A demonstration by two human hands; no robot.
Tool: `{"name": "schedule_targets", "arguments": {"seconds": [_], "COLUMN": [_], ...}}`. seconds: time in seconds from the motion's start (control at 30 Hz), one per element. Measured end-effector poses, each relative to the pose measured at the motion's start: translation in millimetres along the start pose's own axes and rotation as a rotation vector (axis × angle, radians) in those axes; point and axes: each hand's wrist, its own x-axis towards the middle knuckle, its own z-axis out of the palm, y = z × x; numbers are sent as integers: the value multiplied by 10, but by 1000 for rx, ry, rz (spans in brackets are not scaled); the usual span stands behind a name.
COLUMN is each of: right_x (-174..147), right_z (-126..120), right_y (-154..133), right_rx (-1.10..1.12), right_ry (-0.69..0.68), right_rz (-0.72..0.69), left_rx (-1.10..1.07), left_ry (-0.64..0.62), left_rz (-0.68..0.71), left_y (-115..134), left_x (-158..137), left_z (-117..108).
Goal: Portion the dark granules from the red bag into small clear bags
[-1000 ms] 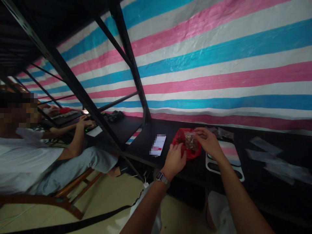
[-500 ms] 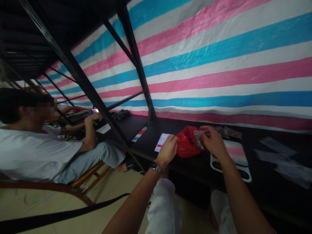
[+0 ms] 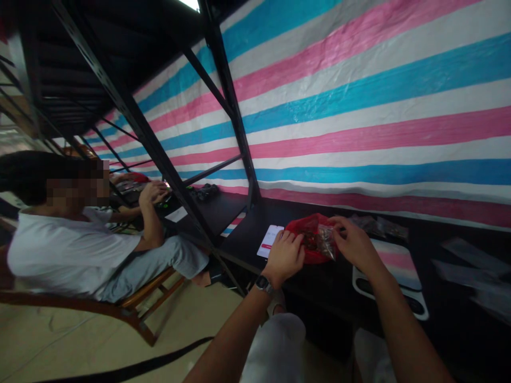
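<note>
A red plastic bag [image 3: 309,219], its mouth spread, lies on the black table with small brownish pieces inside that I cannot make out. My left hand [image 3: 285,256], a watch on its wrist, rests over the bag's left rim with fingers stretched apart and tips reaching inward. Between the fingertips of my right hand [image 3: 354,242] is a small clear bag [image 3: 327,242] of small metal-looking parts, held at its upper edge over the right side of the red bag. A lit phone [image 3: 270,239] lies just left of my left hand.
A white scale [image 3: 399,263] sits beneath my right forearm. Filled clear bags [image 3: 379,226] lie behind it, and flat transparent bags [image 3: 471,260] at right. A black metal post [image 3: 235,122] rises behind the table. At left a seated person [image 3: 80,234] works.
The red bag's mouth has spread wider, showing its contents. My left hand has gone from gripping the rim to lying over it. The small clear bag stays in my right hand; the view has shifted.
</note>
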Motion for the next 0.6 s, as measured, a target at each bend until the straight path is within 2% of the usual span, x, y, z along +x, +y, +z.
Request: {"name": "schedule_targets", "arguments": {"seconds": [0.2,0.3,0.4,0.5,0.6], "right_x": [17,31,79,196,369], "right_z": [28,72,86,54,6], "right_y": [-44,-127,-209,-265,-292], "right_rx": [17,120,177,192,177], "right_ry": [9,1,-21,-74,-154], "right_rz": [47,60,54,51,53], "left_rx": [37,29,-23,-522,-1199], "left_ry": [46,89,147,334,437], "left_rz": [-261,-394,-449,-530,-734], "left_y": [50,155,332,544,698], "left_x": [-79,-19,118,303,461], "left_z": [123,98,34,15,80]}}
